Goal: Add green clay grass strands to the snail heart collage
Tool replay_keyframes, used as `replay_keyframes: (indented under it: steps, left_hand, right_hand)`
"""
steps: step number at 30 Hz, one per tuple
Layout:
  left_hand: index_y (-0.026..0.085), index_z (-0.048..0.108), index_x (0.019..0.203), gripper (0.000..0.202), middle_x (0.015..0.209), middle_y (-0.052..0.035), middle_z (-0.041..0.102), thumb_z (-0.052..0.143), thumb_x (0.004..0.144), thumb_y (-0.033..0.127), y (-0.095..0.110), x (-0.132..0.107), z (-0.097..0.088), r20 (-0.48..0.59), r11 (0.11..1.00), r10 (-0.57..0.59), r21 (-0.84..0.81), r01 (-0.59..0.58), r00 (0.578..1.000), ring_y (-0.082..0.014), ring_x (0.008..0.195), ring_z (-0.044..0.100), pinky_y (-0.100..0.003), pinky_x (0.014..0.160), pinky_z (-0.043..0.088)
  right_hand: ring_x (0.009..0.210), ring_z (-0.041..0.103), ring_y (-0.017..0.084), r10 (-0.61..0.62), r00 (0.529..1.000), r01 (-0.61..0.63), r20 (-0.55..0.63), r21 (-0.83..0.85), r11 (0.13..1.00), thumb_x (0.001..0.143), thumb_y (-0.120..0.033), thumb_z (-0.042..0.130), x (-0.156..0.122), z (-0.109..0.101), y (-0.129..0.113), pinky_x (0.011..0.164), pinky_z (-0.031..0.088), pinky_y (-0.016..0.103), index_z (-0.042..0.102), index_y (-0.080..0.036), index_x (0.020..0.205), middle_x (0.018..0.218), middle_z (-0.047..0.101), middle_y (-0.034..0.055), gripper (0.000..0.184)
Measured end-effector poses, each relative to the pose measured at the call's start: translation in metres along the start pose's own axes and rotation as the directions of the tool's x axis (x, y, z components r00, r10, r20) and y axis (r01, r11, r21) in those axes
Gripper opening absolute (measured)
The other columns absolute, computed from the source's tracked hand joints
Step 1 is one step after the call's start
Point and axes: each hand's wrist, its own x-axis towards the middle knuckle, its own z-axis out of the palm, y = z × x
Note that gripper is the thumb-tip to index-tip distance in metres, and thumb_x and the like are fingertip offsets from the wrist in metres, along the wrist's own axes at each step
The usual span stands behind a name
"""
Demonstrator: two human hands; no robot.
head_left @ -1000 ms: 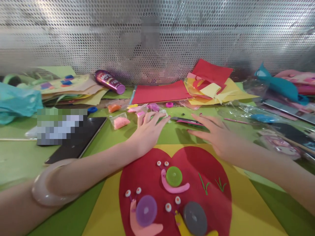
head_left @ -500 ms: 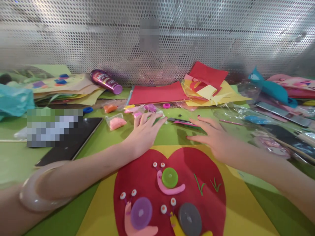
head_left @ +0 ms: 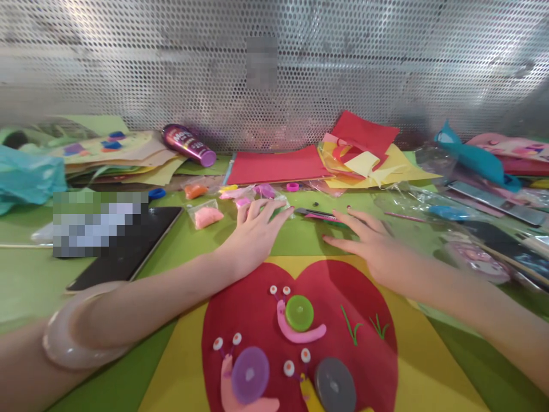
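Note:
My left hand (head_left: 261, 232) rests with fingers spread at the small bags of modelling clay, its fingertips over a pink piece (head_left: 242, 202) and a green one mostly hidden beneath them. Fingers apart, my right hand (head_left: 371, 237) reaches over the handle end of a box cutter (head_left: 319, 214); whether it touches the cutter I cannot tell. Nearer me lies a red paper heart (head_left: 309, 360) on a yellow sheet (head_left: 422, 366). On the heart are three clay snails with round shells: a green-shelled one (head_left: 299, 313), a purple-shelled one (head_left: 250, 375) and a grey-shelled one (head_left: 335, 385). Green grass tufts (head_left: 352, 329) stand right of them.
A black tablet-like slab (head_left: 128, 252) lies left, beneath a blurred-out patch. Paper sheets (head_left: 146, 154), a purple tube (head_left: 189, 144) and red paper (head_left: 277, 165) line the back by a perforated metal panel (head_left: 197, 63). Plastic bags and a phone-like slab (head_left: 497, 203) lie right.
The view has shifted slightly. My right hand has edged a little left over the cutter's handle; my left hand stays at the clay bags.

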Motion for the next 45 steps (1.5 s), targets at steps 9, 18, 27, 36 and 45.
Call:
replay_keyframes:
  steps: [9, 18, 27, 36, 45]
  left_hand:
    - [0.021, 0.043, 0.133, 0.045, 0.137, -0.0104, 0.044, 0.057, 0.090, 0.022, -0.001, 0.001, 0.000, 0.009, 1.000, -0.007, -0.009, 0.007, 1.000, -0.0293, 0.123, 0.046, -0.055, 0.101, 0.042]
    - [0.021, 0.042, 0.134, 0.046, 0.138, -0.0106, 0.043, 0.058, 0.090, 0.023, -0.001, 0.000, 0.001, 0.012, 1.000, -0.002, -0.013, 0.003, 1.000, -0.0298, 0.123, 0.046, -0.055, 0.100, 0.043]
    - [0.022, 0.042, 0.134, 0.046, 0.138, -0.0104, 0.043, 0.058, 0.090, 0.022, -0.002, 0.001, 0.003, -0.004, 1.000, 0.004, -0.010, -0.004, 1.000, -0.0299, 0.124, 0.045, -0.055, 0.101, 0.042]
    - [0.021, 0.041, 0.134, 0.047, 0.138, -0.0105, 0.042, 0.057, 0.090, 0.021, -0.001, 0.000, 0.002, 0.015, 1.000, -0.007, -0.026, 0.008, 1.000, -0.0300, 0.124, 0.045, -0.055, 0.101, 0.042]
    - [0.022, 0.042, 0.134, 0.047, 0.139, -0.0103, 0.041, 0.057, 0.090, 0.021, 0.000, 0.001, -0.001, 0.054, 0.998, -0.025, -0.056, 0.028, 0.998, -0.0301, 0.125, 0.044, -0.056, 0.102, 0.041]
  right_hand:
    - [0.137, 0.022, 0.041, 0.001, 0.999, -0.001, 0.049, -0.006, 1.000, 0.056, 0.013, 0.047, 0.001, 0.000, 0.000, 0.095, 0.042, 0.062, 0.047, -0.029, 0.137, 0.153, 0.021, 0.0158, 0.091]
    - [0.137, 0.025, 0.036, -0.016, 1.000, 0.015, 0.011, 0.008, 1.000, 0.063, 0.011, 0.041, -0.004, -0.029, 0.003, 0.102, 0.040, 0.056, 0.064, -0.024, 0.121, 0.149, 0.033, 0.0115, 0.071]
    - [0.138, 0.022, 0.039, -0.041, 0.999, 0.041, 0.008, -0.025, 0.999, 0.055, 0.015, 0.047, -0.003, -0.004, -0.004, 0.102, 0.036, 0.060, 0.051, -0.030, 0.134, 0.153, 0.021, 0.0129, 0.091]
    - [0.139, 0.018, 0.038, -0.038, 0.999, 0.038, 0.002, -0.032, 0.999, 0.051, 0.016, 0.051, -0.009, -0.010, -0.001, 0.102, 0.036, 0.062, 0.057, -0.036, 0.125, 0.155, 0.017, 0.0079, 0.090]
    - [0.139, 0.018, 0.038, -0.035, 0.999, 0.035, 0.019, 0.011, 0.999, 0.053, 0.015, 0.048, -0.008, -0.009, -0.006, 0.105, 0.033, 0.059, 0.056, -0.031, 0.129, 0.156, 0.013, 0.0064, 0.090]
